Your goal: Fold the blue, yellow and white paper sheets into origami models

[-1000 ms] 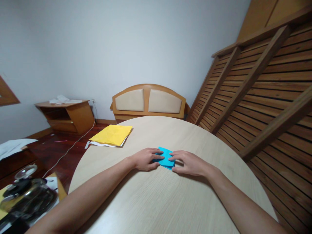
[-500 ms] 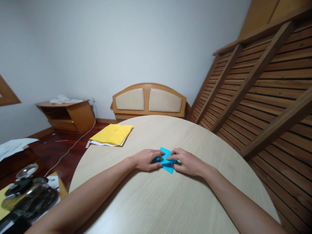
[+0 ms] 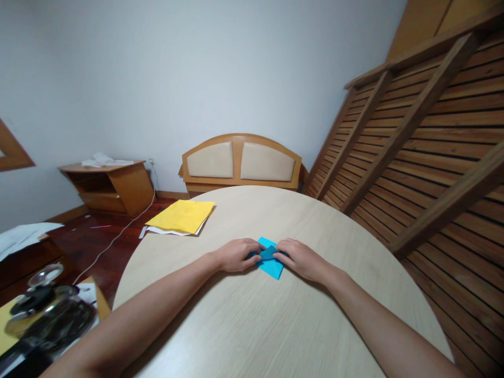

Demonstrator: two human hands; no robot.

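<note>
A small piece of folded blue paper [image 3: 271,266] lies on the pale round table [image 3: 244,325], with a darker raised fold across its middle. From the left, my left hand [image 3: 239,255] grips the fold's left end between thumb and fingers. My right hand [image 3: 298,257] has its thumb and curled fingers on the fold's right end. Parts of the paper's left and right corners are hidden beneath the fingers.
Yellow paper [image 3: 181,216] rests over white sheets at the table's far left. A glass jar [image 3: 59,315] stands on a low surface at the lower left. Wooden slatted panels [image 3: 433,147] lean along the right, and a headboard [image 3: 237,157] stands behind the table.
The fold in the blue paper has shifted from near the lower edge toward the middle. My right thumb has moved up onto it, and more of the paper's lower part shows.
</note>
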